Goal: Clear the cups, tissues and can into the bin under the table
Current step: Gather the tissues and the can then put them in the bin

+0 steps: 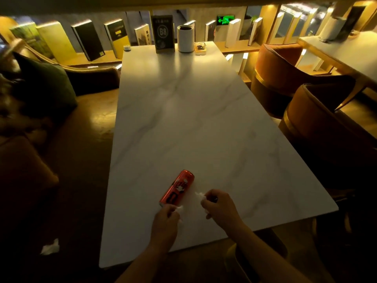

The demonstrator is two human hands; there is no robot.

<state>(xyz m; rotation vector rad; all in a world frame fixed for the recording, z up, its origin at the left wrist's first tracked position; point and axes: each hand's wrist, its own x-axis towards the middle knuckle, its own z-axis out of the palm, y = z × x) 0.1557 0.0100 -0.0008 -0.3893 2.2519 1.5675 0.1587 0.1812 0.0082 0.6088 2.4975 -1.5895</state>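
A red can [177,188] lies on its side on the white marble table [183,119], near the front edge. My left hand [165,223] is just below the can's near end, its fingers closed on a small white tissue [180,209]. My right hand [219,204] rests to the right of the can and pinches another white tissue [200,195]. A further crumpled tissue [51,247] lies on the floor to the left of the table. No cups and no bin show in this view.
At the table's far end stand a white cylindrical container [185,38], a "B8" sign [163,34], a glass ashtray [201,48] and a small white puck [127,48]. Orange chairs [285,78] line the right side, a brown sofa [85,78] the left.
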